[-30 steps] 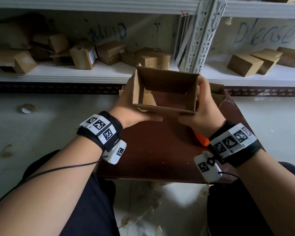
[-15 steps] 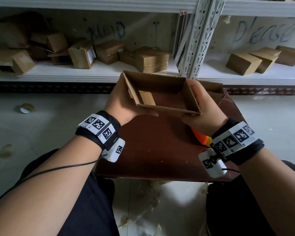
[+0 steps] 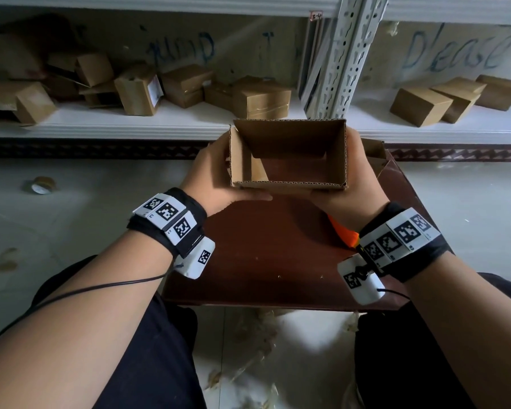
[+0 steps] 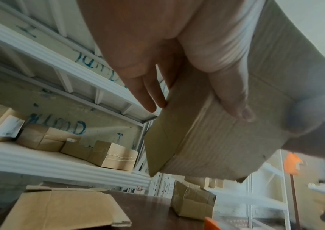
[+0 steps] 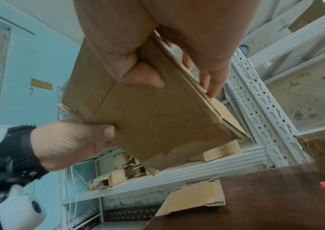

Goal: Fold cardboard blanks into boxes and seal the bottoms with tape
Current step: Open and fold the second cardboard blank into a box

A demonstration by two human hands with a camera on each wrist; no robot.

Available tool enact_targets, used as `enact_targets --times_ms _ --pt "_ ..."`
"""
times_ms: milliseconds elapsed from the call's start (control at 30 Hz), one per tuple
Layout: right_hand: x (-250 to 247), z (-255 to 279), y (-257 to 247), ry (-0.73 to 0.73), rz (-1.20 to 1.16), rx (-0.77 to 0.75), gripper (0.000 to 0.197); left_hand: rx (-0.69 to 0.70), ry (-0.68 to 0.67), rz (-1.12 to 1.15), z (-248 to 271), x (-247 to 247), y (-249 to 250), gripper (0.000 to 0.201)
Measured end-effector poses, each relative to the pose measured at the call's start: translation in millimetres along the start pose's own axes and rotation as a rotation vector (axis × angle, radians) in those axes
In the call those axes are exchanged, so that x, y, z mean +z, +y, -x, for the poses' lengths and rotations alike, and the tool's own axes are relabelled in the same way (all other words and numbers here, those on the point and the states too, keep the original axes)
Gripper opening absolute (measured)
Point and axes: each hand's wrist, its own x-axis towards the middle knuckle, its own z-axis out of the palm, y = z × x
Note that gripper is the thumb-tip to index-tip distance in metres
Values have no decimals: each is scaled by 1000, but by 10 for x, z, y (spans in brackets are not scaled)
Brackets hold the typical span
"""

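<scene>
I look down on a dark reddish-brown wooden tabletop (image 3: 263, 261), its surface flecked with pale specks. A bright orange plastic object (image 3: 344, 234) lies on its right side, partly hidden. Beyond it runs a long white metal shelf (image 3: 160, 122), held by a grey-white perforated steel upright (image 3: 340, 69). Blue handwritten scrawl (image 3: 183, 50) marks the dull back wall. A dark zigzag-patterned strip (image 3: 101, 150) runs under the shelf, above a pale, stained floor (image 3: 71, 202).
</scene>
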Motion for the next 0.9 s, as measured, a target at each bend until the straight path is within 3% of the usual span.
enact_targets --times_ms 100,433,567,667,767,900 --pt "19 19 -34 12 -1 -11 78 -17 48 11 -26 -28 -3 92" --pt "25 37 1 4 17 36 83 -25 26 33 6 -12 -26 88" --pt "30 -64 7 15 22 41 108 -43 24 16 28 32 -18 83" --pt "5 -118 5 9 -79 81 115 -89 11 37 43 92 36 70" --pt "11 -96 -21 7 -176 112 115 -99 -18 82 70 148 152 80" --pt "108 -45 -6 -1 -260 173 122 -262 3 325 94 218 226 100"
